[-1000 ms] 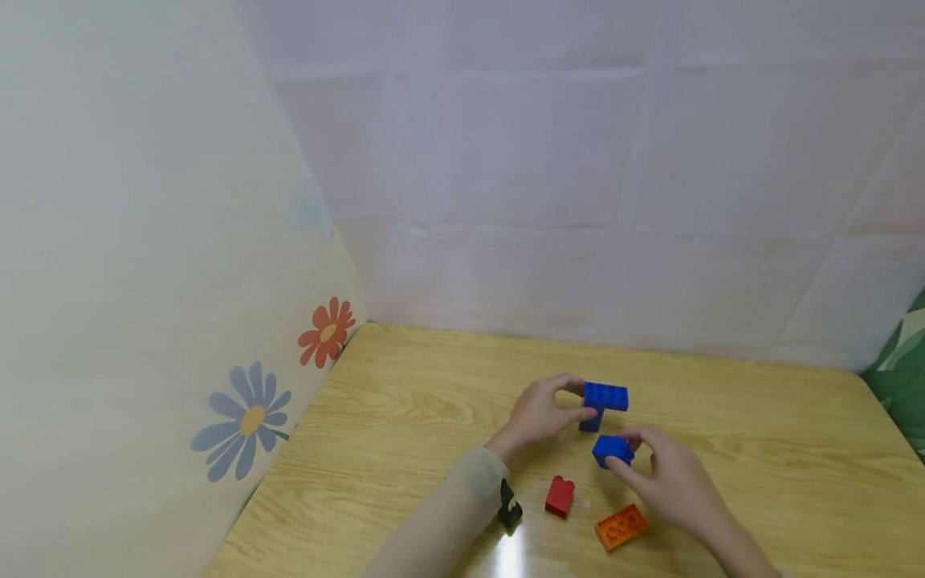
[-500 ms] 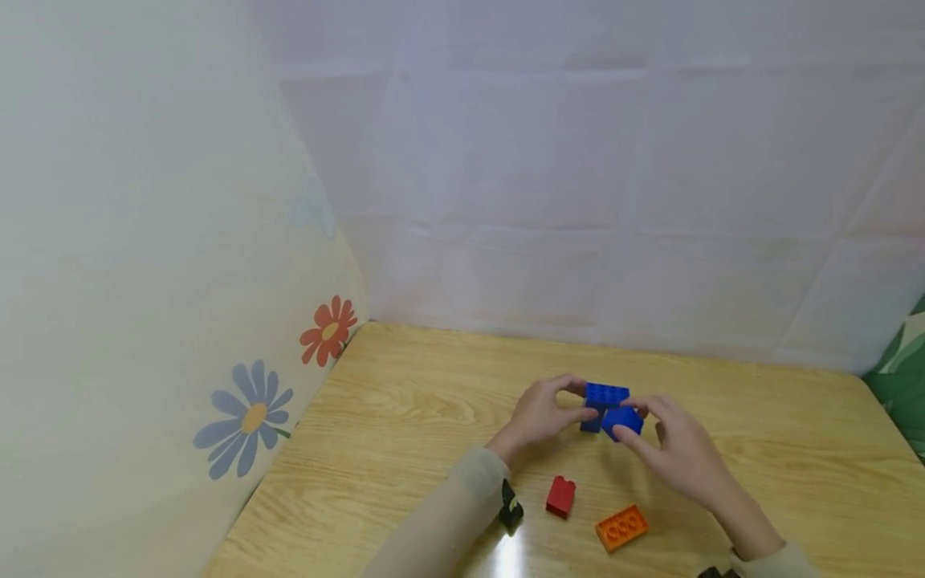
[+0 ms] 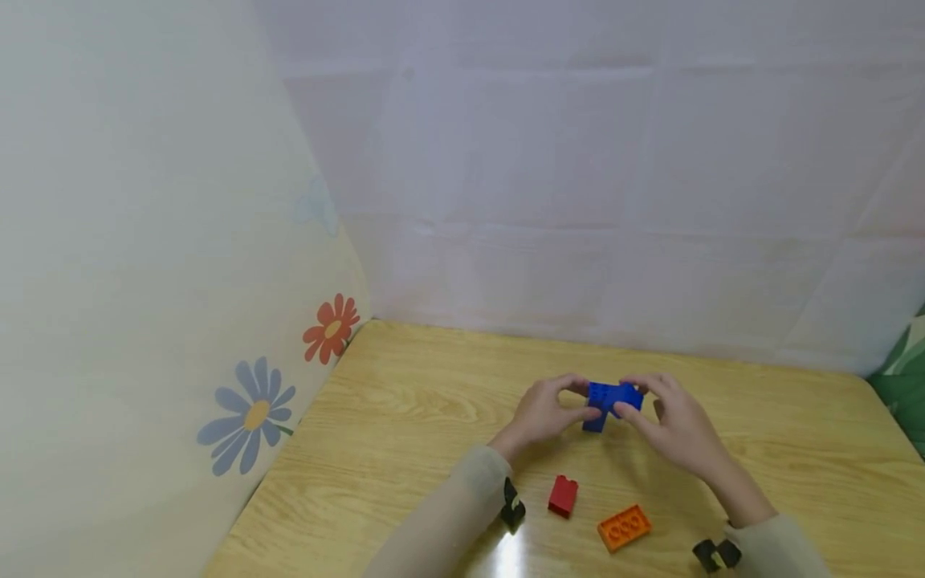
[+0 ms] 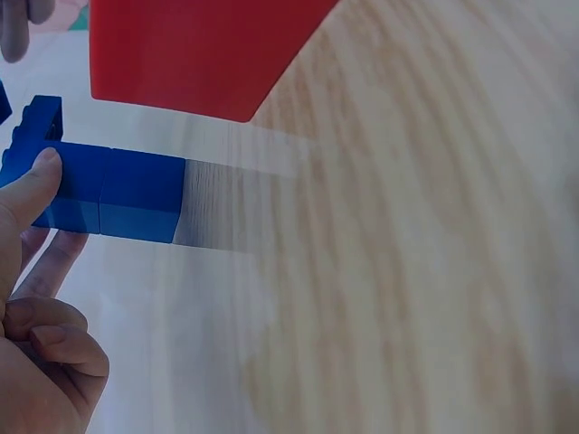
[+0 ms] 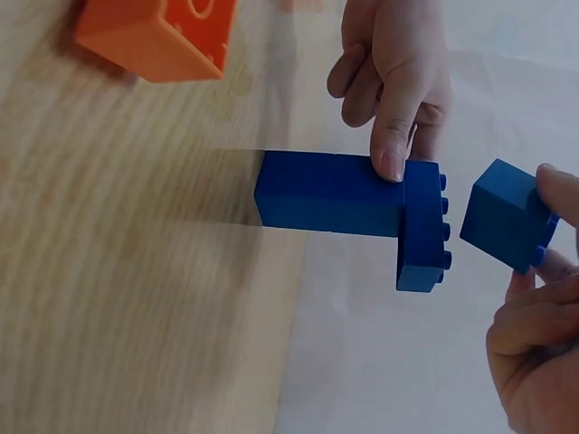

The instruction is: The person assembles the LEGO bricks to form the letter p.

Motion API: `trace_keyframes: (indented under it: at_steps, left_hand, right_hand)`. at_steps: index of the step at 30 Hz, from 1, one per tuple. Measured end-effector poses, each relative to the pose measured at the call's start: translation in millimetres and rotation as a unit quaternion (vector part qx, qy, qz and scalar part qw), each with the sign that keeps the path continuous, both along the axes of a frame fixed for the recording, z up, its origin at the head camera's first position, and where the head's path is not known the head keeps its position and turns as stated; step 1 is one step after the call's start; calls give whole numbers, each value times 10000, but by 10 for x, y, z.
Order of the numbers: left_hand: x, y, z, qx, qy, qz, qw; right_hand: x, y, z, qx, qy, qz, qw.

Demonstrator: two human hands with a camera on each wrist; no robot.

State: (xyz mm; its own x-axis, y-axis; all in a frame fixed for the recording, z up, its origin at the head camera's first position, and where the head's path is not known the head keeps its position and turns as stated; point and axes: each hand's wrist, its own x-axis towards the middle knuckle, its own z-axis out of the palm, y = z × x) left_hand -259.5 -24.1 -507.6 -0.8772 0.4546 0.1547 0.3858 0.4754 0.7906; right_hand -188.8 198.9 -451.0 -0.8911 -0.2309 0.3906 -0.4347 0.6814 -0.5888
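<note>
A column of blue toy building bricks (image 5: pixel 333 192) stands upright on the table, capped by a longer blue brick (image 5: pixel 422 221) that overhangs to one side with its studs up. My left hand (image 3: pixel 543 411) holds this stack near the top, thumb on the near face. Between the thumb and fingers of my right hand (image 3: pixel 681 425) is a separate blue brick (image 5: pixel 507 213), tilted. In the right wrist view a narrow gap parts it from the studs of the long brick. From the head view, this brick covers part of the long one.
A red brick (image 3: pixel 563 496) lies on the wooden table (image 3: pixel 433 377) in front of the stack. To its right is an orange brick (image 3: pixel 625 528), hollow underside up. A pale cloth wall (image 3: pixel 506 201) rises behind the table, and a flowered one (image 3: pixel 159 241) stands at the left.
My right hand has lifted the separate blue brick up and away from me, from in front of the stack to its top. My left hand keeps its grip in place.
</note>
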Motion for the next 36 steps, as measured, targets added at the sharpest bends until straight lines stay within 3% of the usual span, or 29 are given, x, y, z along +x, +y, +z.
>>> trace_keyframes:
  at_steps: [12, 23, 28, 36]
  left_hand:
    - [-17, 23, -6, 3, -13, -43, 10000]
    - [-4, -3, 4, -17, 13, -56, 10000]
    - [2, -14, 7, -35, 21, -73, 10000]
    - [-8, -8, 1, 29, 29, -89, 10000]
  right_hand:
    - [-251, 20, 121, 447, -440, 224, 9978]
    - [-331, -54, 174, 523, -821, 363, 9946]
    - [-369, -75, 154, 399, -740, 464, 9954]
    - [-426, -108, 38, -370, -781, 338, 9957]
